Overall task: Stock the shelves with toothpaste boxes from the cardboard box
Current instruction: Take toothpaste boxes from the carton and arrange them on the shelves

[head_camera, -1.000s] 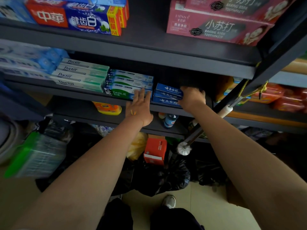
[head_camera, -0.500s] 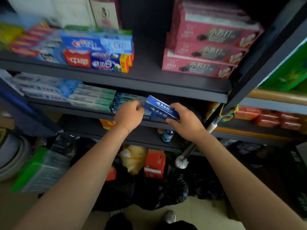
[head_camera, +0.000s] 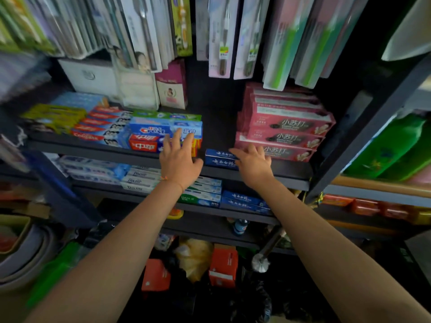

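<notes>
Blue box: dark blue toothpaste carton with white script along its long face and a paler band on top; it lies flat near the front edge of the upper shelf, in the gap between the blue-and-red stack and the pink stack. Whether it is one carton or two stacked is hard to tell.
Right hand: fingers spread, palm down, fingertips resting on the right end of the blue box; nothing is pinched.
Left hand: open and spread, fingers pointing up in front of the blue-and-red stack, just left of the blue box and not touching it; a thin orange band sits at the wrist.
Blue-and-red stack: toothpaste cartons piled on the left of the same shelf, partly covered by the left hand.
Pink stack: pink cartons with dark labels, several high, right of the blue box and behind the right hand.
Lower shelf: more dark blue cartons of the same print lie here, with green-and-white cartons beside them on the left.
Above: carded toothbrushes hang in rows.
Below: orange boxes, a yellow bag and dark bags, somewhat blurred.
</notes>
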